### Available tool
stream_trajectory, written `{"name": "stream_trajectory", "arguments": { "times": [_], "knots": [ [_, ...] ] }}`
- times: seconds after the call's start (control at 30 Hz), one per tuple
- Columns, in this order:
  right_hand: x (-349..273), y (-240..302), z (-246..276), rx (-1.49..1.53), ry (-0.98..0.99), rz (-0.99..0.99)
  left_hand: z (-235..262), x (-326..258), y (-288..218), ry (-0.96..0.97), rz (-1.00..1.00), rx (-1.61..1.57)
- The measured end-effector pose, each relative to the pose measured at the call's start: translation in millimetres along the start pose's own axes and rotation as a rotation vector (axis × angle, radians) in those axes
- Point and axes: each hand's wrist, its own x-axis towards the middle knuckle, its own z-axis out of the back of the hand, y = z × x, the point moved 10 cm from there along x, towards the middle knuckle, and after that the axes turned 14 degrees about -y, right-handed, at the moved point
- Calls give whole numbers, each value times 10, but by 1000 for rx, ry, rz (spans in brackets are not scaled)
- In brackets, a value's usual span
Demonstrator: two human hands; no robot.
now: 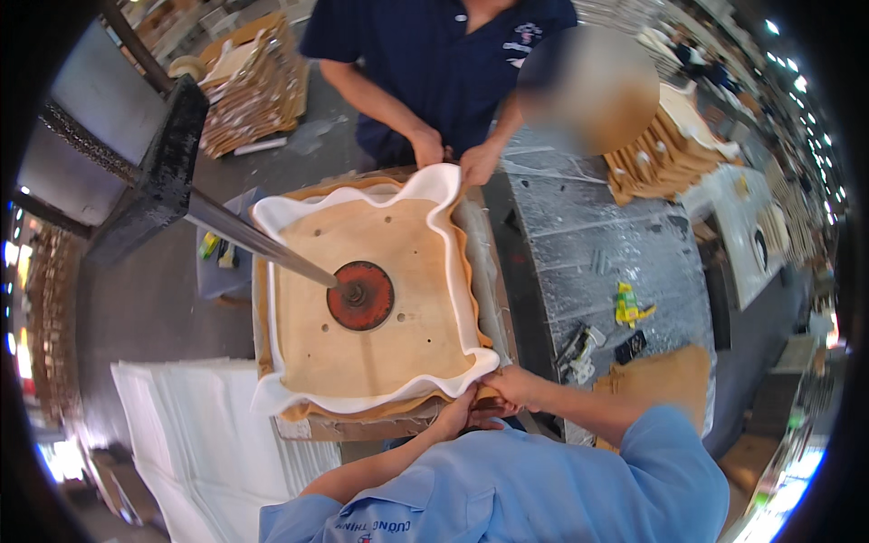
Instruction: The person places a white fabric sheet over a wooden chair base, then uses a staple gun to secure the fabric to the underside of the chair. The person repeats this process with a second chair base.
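A square wooden seat board lies under a red round press plate on a metal rod. Wavy white foam sticks up around the board, with tan cover material outside it. At the near right corner, my left hand and my right hand are closed on the tan cover's edge, side by side. My left fingertips are partly hidden under the corner. A co-worker opposite grips the far right corner with both hands.
To the right, a grey table carries a yellow-green tool, a black object and a tan sheet. Stacks of tan covers stand behind. White sheets lie at the near left. The press frame looms at the left.
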Motion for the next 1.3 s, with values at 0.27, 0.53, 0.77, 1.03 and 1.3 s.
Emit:
{"name": "stream_trajectory", "arguments": {
  "times": [0.27, 0.53, 0.77, 1.03, 1.3],
  "knots": [
    [-70, 170, 146, -88, 2, 234, 248, -106, -391, -586, -274, 140],
    [-188, 215, 205, 45, -4, 198, 170, -311, -597, -467, -338, 438],
    [-244, 205, 281, 305, -195, 275, 1996, -2333, -1230, -1037, -561, 952],
    [-487, -242, -1097, 488, -123, 141, 4346, -2717, -1391, -1050, -667, 562],
    [-105, 631, -3973, 535, 389, 19, 4165, -2265, -1339, -750, -201, 563]
  ]
}}
